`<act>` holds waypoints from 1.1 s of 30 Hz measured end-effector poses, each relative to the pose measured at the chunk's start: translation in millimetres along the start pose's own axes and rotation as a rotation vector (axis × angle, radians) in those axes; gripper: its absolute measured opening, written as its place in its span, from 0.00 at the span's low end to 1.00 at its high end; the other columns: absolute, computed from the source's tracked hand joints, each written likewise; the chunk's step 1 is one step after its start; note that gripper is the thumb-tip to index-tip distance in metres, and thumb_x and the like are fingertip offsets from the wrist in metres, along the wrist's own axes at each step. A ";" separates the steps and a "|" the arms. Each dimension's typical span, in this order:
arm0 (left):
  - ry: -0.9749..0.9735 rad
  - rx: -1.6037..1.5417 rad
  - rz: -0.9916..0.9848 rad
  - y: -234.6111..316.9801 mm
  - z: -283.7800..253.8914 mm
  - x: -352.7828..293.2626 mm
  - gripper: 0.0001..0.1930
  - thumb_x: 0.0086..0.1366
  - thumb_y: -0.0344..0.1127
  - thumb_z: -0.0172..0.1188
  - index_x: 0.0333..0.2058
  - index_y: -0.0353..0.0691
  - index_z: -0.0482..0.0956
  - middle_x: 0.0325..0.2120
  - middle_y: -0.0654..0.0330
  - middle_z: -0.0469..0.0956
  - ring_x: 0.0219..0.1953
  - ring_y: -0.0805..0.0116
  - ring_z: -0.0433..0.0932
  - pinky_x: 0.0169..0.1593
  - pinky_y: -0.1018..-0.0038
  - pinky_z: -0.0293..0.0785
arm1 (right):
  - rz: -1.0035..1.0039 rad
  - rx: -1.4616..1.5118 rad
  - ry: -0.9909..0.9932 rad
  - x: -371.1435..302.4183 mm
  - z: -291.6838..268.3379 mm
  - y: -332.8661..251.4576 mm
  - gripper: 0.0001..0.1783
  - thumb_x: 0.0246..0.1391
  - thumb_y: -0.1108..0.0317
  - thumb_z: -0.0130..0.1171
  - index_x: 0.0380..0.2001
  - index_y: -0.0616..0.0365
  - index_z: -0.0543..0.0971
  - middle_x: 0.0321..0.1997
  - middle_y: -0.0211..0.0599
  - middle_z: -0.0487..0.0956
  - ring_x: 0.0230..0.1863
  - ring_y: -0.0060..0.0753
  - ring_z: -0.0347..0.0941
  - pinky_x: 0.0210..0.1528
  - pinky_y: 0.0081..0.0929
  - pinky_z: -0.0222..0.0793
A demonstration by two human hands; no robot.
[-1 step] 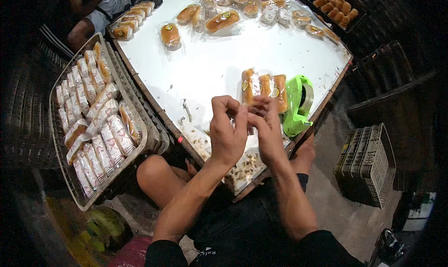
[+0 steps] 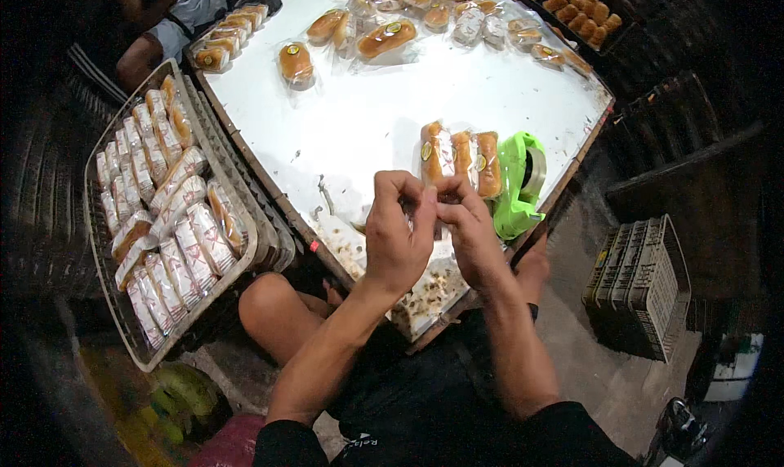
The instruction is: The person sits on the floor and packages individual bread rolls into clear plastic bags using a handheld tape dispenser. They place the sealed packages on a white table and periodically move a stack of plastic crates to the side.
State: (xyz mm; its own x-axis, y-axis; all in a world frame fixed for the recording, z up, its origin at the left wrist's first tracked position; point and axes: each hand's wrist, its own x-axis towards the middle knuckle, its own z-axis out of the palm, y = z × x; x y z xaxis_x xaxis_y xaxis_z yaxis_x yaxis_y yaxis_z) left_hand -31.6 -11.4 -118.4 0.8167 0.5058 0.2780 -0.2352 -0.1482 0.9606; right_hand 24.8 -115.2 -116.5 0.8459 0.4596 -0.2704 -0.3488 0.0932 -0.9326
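Note:
At the near corner of the white table, my left hand and my right hand meet with bent, pinched fingers. Their fingertips touch or nearly touch. What lies between them is mostly hidden; a little clear plastic and brown shows behind and below the fingers. Just beyond my right hand, several wrapped bread rolls lie side by side in clear bags with round yellow labels. To their right, a bright green tape dispenser holds a roll of clear tape.
Left of the table stands a crate packed with wrapped rolls. More bagged rolls lie along the table's far side, with a row at the far left near another person. Stacked crates stand right; a bread tray sits far right.
My right hand has shifted slightly left, and its fingers have closed in against the left hand's fingertips. The left hand has barely moved. The whole view has shifted a little.

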 end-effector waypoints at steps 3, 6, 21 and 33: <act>-0.197 -0.287 0.043 5.9 -13.2 16.1 0.09 0.67 0.29 0.59 0.38 0.38 0.66 0.27 0.63 0.73 0.27 0.76 0.73 0.34 0.77 0.73 | 0.131 -0.001 -0.225 -0.9 -19.6 6.5 0.17 0.57 0.65 0.54 0.48 0.58 0.70 0.44 0.32 0.71 0.45 0.26 0.68 0.48 0.25 0.65; -0.093 -0.700 -0.558 -3.7 -25.8 29.3 0.08 0.67 0.29 0.58 0.38 0.42 0.66 0.32 0.61 0.73 0.36 0.73 0.75 0.40 0.75 0.75 | 0.472 0.112 -0.235 -1.6 -21.7 30.0 0.18 0.65 0.54 0.48 0.49 0.54 0.68 0.43 0.32 0.71 0.45 0.28 0.70 0.47 0.26 0.68; -0.114 -0.156 -0.711 -115.1 3.4 121.0 0.41 0.71 0.67 0.41 0.68 0.36 0.57 0.62 0.48 0.62 0.60 0.58 0.66 0.65 0.59 0.61 | -0.350 -0.279 0.769 -34.0 -325.6 -39.6 0.17 0.67 0.53 0.53 0.38 0.57 0.79 0.27 0.27 0.76 0.28 0.19 0.72 0.30 0.21 0.67; -0.156 0.440 -0.533 -170.5 23.7 122.8 0.33 0.75 0.50 0.46 0.69 0.35 0.54 0.66 0.48 0.61 0.64 0.56 0.66 0.64 0.64 0.64 | 0.227 0.119 1.718 -228.3 -690.9 36.7 0.58 0.55 0.28 0.50 0.74 0.57 0.46 0.77 0.52 0.47 0.73 0.64 0.48 0.68 0.65 0.47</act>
State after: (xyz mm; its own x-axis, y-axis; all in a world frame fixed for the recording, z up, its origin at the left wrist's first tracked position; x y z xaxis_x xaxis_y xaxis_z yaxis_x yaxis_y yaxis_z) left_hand 121.3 55.8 -248.0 0.8350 0.4820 -0.2654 0.4260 -0.2608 0.8663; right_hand 97.7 -827.0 -254.1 0.1820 -0.9064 -0.3812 -0.4703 0.2602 -0.8433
